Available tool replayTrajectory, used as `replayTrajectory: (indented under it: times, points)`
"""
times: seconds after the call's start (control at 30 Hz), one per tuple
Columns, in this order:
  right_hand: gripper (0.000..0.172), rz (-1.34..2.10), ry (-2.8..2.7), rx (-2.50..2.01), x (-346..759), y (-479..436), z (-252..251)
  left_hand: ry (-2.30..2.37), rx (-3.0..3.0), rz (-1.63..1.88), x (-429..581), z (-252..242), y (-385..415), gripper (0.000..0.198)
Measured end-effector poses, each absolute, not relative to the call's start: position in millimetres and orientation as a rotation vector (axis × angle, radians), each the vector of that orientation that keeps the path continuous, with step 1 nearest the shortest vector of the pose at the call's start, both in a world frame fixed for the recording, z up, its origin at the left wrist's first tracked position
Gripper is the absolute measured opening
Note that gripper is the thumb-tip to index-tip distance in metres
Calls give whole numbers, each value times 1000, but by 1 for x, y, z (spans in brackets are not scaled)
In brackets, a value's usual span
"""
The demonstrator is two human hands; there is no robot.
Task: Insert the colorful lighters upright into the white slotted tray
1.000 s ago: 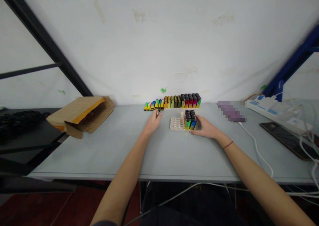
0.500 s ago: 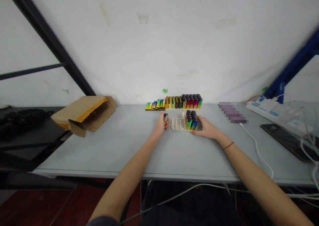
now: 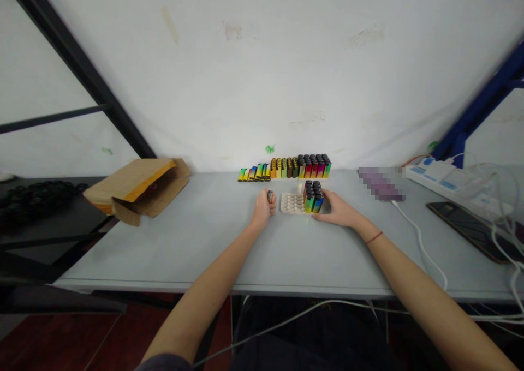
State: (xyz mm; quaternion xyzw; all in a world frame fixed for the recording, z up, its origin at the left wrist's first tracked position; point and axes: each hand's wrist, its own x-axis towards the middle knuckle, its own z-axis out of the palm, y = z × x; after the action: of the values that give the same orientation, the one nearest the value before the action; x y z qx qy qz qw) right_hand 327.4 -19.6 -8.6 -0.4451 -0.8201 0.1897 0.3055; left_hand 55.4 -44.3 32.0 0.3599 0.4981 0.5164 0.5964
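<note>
A lighter (image 3: 269, 196) is gripped in my left hand (image 3: 262, 209), its metal top showing above the curled fingers. Just to the right lies a pale tray (image 3: 291, 204) with rows of round cells, bare on its left side. Several multicoloured lighters with black tops (image 3: 313, 197) stand upright in the tray's right half. My right hand (image 3: 336, 209) clasps the tray's right end, thumb at the near edge and fingers round the far side; the fingertips are partly hidden behind the lighters.
Behind the tray, against the wall, stand black-topped lighters (image 3: 314, 167) and yellow-topped ones (image 3: 285, 168), with several lying flat (image 3: 254, 173) at their left. An open cardboard box (image 3: 135, 183) sits left. A phone (image 3: 462, 226), a blurred purple item (image 3: 380, 184), a power strip (image 3: 454, 188) and cables occupy the right.
My left hand has turned and closed further round the lighter, so less of it shows. My right hand and the tray stay in place; the view has shifted slightly.
</note>
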Motion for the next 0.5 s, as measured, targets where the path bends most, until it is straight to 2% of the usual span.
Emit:
replayTrajectory:
  times: [0.33, 0.5]
  points:
    - [89, 484, -2184, -1194, 327, -19, -9, 1173, 830, 1261, 56, 31, -44, 59]
    - [90, 476, -2185, -1210, 326, -21, -6, 1156, 867, 1224, 53, 28, -41, 59]
